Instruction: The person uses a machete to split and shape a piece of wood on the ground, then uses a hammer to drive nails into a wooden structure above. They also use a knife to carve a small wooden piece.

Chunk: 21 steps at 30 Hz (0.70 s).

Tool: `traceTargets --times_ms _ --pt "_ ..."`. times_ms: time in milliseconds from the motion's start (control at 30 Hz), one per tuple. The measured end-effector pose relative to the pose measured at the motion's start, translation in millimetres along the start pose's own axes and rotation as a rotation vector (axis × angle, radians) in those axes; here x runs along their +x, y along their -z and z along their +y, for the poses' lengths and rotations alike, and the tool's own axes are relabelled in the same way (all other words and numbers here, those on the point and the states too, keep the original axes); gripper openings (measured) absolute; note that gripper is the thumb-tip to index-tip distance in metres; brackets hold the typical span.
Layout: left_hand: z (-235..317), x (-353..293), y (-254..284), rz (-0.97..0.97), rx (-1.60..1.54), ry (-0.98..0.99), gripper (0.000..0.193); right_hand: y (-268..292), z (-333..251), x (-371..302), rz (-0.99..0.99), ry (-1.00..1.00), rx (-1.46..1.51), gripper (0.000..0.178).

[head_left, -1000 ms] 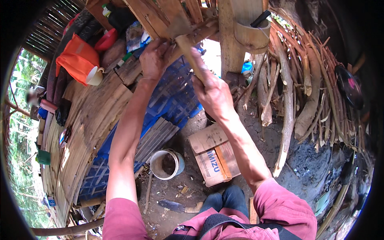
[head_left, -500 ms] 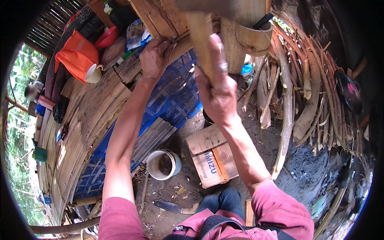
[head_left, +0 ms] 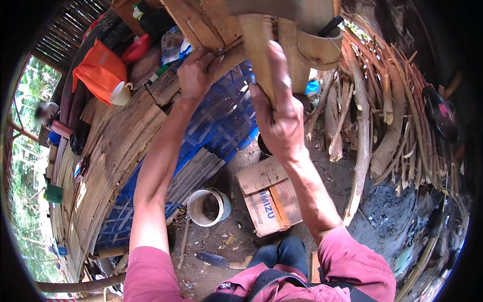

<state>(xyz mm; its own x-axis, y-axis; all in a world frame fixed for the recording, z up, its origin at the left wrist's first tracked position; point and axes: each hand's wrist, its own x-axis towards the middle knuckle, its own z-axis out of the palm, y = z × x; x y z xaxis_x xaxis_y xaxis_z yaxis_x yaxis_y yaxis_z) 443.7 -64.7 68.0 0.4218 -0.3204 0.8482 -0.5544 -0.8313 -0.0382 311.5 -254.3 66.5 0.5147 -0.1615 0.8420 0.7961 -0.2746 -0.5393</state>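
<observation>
My right hand point(head_left: 283, 118) is wrapped round the thick wooden handle of a hatchet-like tool point(head_left: 259, 53), thumb stretched along the handle. Its broad dark head is at the top of the view, smeared by motion, so the exact kind is uncertain. To the left, my left hand point(head_left: 195, 75) has its fingers bent and pinched at the edge of a bamboo strip, beside the foot of upright wooden boards point(head_left: 193, 22). Whatever lies between those fingertips is too small to make out. Below the hands, a blue sheet point(head_left: 221, 110) shows behind woven bamboo slats.
A split-bamboo platform point(head_left: 121, 126) holds an orange bag point(head_left: 100, 73), a cream cup point(head_left: 121, 94) and a red bowl point(head_left: 136, 49). On the ground are a white bucket point(head_left: 227, 206), a cardboard box point(head_left: 261, 204) and a large knife point(head_left: 214, 259). Firewood point(head_left: 359, 116) leans at right.
The tool in my right hand has shifted slightly, its head lower in view. My left hand stays at the same place on the bamboo edge. The whole view has moved a little.
</observation>
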Motion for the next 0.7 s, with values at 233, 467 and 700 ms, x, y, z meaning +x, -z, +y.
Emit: traceTargets --times_ms 233,467,700 --pt "1.6 4.8 7.1 -0.065 -0.114 0.038 0.015 3.7 8.9 -11.7 -0.209 -0.381 0.126 0.068" --pt "25.4 18.9 15.4 0.249 0.033 0.117 0.095 13.3 3.5 -11.5 -0.097 -0.169 0.082 0.066" --pt "16.2 10.9 -1.2 -0.072 -0.027 0.502 0.106 15.3 -0.1 -3.7 -0.147 -0.134 0.008 0.067"
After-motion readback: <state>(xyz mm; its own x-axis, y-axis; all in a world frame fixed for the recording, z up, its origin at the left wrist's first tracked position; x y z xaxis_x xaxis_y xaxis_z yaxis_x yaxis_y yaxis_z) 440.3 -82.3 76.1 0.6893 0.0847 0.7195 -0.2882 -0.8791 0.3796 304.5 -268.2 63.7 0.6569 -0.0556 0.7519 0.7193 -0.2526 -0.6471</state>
